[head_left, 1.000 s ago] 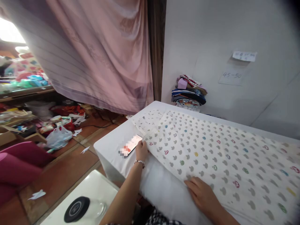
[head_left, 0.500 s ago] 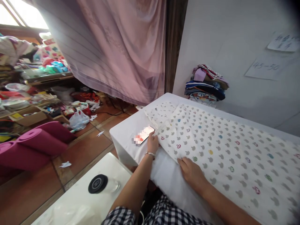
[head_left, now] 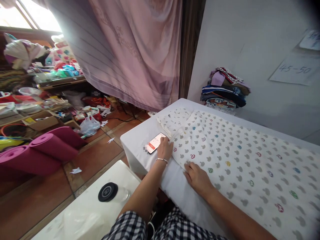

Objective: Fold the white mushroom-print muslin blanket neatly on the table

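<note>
A white cloth printed with grey and coloured mushroom-like shapes lies spread over a white-covered table. A smartphone with a lit screen, partly blurred out, rests on the table beside the cloth's left edge. My left hand, with a bracelet at the wrist, reaches over the phone's right end; its fingers are apart, the forefinger at the screen and the others by the cloth edge. Lower right, my right hand has its curled fingers on the cloth's near edge, the thumb just below them.
A white side table at lower left bears a black-lidded clear jar. Folded clothes are stacked by the wall. Pink rolled mats, a plastic bag and paper scraps lie on the tiled floor. A pink curtain hangs behind.
My left hand has shifted onto the phone's right end, its fingers spreading. My right hand has slid slightly left and up along the cloth edge. The view has turned a little left.
</note>
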A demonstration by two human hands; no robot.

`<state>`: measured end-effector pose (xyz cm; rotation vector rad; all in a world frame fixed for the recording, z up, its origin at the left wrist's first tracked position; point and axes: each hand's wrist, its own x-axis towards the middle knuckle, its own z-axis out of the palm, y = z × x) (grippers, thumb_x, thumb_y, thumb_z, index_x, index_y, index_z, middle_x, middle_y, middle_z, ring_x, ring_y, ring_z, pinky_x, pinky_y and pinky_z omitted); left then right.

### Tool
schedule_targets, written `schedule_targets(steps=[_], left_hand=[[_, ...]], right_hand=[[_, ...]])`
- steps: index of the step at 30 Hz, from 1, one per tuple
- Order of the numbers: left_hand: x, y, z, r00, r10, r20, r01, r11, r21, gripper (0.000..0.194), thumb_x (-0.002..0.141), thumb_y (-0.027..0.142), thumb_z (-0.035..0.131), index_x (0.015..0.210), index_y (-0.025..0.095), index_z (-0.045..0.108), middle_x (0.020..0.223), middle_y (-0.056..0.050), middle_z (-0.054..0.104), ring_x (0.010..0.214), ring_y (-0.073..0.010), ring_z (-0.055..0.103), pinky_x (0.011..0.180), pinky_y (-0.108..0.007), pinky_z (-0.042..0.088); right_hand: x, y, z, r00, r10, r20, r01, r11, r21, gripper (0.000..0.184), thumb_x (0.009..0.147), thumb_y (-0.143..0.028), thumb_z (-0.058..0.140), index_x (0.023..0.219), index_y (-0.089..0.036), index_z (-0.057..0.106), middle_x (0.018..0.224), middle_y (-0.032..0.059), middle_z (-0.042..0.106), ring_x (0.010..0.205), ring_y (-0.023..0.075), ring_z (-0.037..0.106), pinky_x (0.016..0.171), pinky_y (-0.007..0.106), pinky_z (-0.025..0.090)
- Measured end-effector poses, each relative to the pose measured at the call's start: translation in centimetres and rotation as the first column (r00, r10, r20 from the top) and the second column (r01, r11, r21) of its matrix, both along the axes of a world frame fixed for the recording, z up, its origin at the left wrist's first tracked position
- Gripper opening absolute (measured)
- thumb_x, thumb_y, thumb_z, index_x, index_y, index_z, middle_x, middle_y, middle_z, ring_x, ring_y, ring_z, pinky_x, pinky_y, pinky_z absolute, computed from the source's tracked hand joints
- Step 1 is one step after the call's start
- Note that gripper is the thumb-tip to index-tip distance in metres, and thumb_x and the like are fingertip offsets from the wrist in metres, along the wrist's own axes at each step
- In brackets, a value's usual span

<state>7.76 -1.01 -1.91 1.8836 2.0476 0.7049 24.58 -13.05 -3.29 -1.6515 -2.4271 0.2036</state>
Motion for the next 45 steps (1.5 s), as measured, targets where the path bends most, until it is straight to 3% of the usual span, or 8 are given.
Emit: schedule_targets(steps=[5, 12, 18, 22, 30, 34, 39, 45], left_hand=[[0.1, 0.7, -0.1, 0.994, -0.050, -0.099, 0.047, 0.998, -0.028, 0.015, 0.085, 0.035, 0.046, 0.093, 0.023, 0.051, 0.106, -0.005, 0.048, 0.080, -0.0168, 0.058, 0.059, -0.028, 0.038], [0.4, 1.9, -0.4, 0.996, -0.027, -0.090, 0.012, 0.986, -0.164, 0.024, 0.085, 0.041, 0.044, 0.082, 0.019, 0.053, 0.104, -0.008, 0.050, 0.079, -0.0193, 0.059, 0.063, -0.030, 0.041], [-0.1, 2.2, 0.0, 0.997, 0.037, -0.061, -0.043, 0.995, -0.095, 0.018, 0.087, 0.033, 0.040, 0.082, 0.020, 0.051, 0.095, -0.008, 0.058, 0.084, -0.0205, 0.059, 0.066, -0.030, 0.041], [-0.4, 2.4, -0.3, 1.000, 0.024, -0.017, -0.026, 0.989, -0.143, 0.015, 0.085, 0.033, 0.043, 0.078, 0.021, 0.050, 0.081, -0.006, 0.062, 0.080, -0.0216, 0.060, 0.065, -0.030, 0.040], [-0.2, 2.6, 0.6, 0.994, 0.077, 0.076, -0.066, 0.987, -0.144, 0.011, 0.080, 0.033, 0.049, 0.078, 0.023, 0.049, 0.076, -0.004, 0.062, 0.075, -0.0221, 0.060, 0.062, -0.029, 0.039], [-0.8, 2.7, 0.9, 0.974, 0.096, 0.207, -0.083, 0.994, -0.070, 0.009, 0.080, 0.031, 0.048, 0.080, 0.022, 0.049, 0.074, -0.003, 0.061, 0.072, -0.0192, 0.059, 0.061, -0.027, 0.040], [-0.8, 3.9, 0.8, 0.857, 0.100, 0.506, -0.053, 0.993, -0.106, 0.009, 0.078, 0.027, 0.051, 0.083, 0.019, 0.051, 0.076, -0.002, 0.062, 0.064, -0.0140, 0.058, 0.054, -0.023, 0.042], [0.2, 5.6, 1.0, 0.893, 0.088, 0.441, -0.043, 0.993, -0.109, 0.011, 0.074, 0.022, 0.054, 0.084, 0.019, 0.054, 0.078, -0.003, 0.063, 0.075, -0.0162, 0.059, 0.065, -0.025, 0.043]], right_hand=[[0.2, 0.2, 0.1, 0.999, 0.005, -0.034, -0.006, 1.000, -0.026, 0.030, 0.092, -0.028, 0.036, 0.114, -0.018, 0.054, 0.098, 0.0072, 0.054, 0.089, 0.0177, 0.053, 0.075, 0.027, 0.044], [0.4, 0.0, 0.3, 0.995, 0.007, -0.096, -0.009, 1.000, -0.014, 0.029, 0.091, -0.027, 0.038, 0.112, -0.019, 0.056, 0.094, 0.0062, 0.054, 0.086, 0.0170, 0.053, 0.073, 0.027, 0.045], [0.5, 0.0, 0.4, 0.990, 0.016, -0.137, -0.018, 1.000, -0.019, 0.028, 0.090, -0.025, 0.039, 0.112, -0.020, 0.056, 0.094, 0.0062, 0.054, 0.086, 0.0168, 0.053, 0.074, 0.027, 0.045], [0.6, 0.0, 0.5, 0.990, 0.020, -0.138, -0.025, 0.999, -0.029, 0.031, 0.089, -0.024, 0.039, 0.114, -0.018, 0.056, 0.093, 0.0065, 0.054, 0.087, 0.0172, 0.053, 0.075, 0.027, 0.045], [0.6, -0.1, 0.1, 0.988, 0.025, -0.156, -0.025, 1.000, 0.005, 0.031, 0.089, -0.024, 0.039, 0.115, -0.016, 0.056, 0.094, 0.0078, 0.055, 0.087, 0.0183, 0.054, 0.075, 0.030, 0.047], [1.7, -2.1, -0.3, 0.988, 0.014, -0.152, -0.001, 0.996, 0.088, 0.033, 0.089, -0.024, 0.040, 0.118, -0.017, 0.054, 0.095, 0.0087, 0.056, 0.086, 0.0189, 0.054, 0.075, 0.032, 0.048], [5.2, -5.7, -1.7, 0.984, -0.049, -0.169, 0.075, 0.985, 0.153, 0.036, 0.090, -0.025, 0.038, 0.123, -0.021, 0.052, 0.103, 0.0094, 0.058, 0.091, 0.0197, 0.056, 0.077, 0.034, 0.049], [7.9, -6.4, 0.0, 0.934, -0.153, -0.322, 0.126, 0.987, -0.104, 0.037, 0.093, -0.033, 0.030, 0.115, -0.024, 0.058, 0.100, 0.0061, 0.062, 0.091, 0.0180, 0.058, 0.079, 0.033, 0.048]])
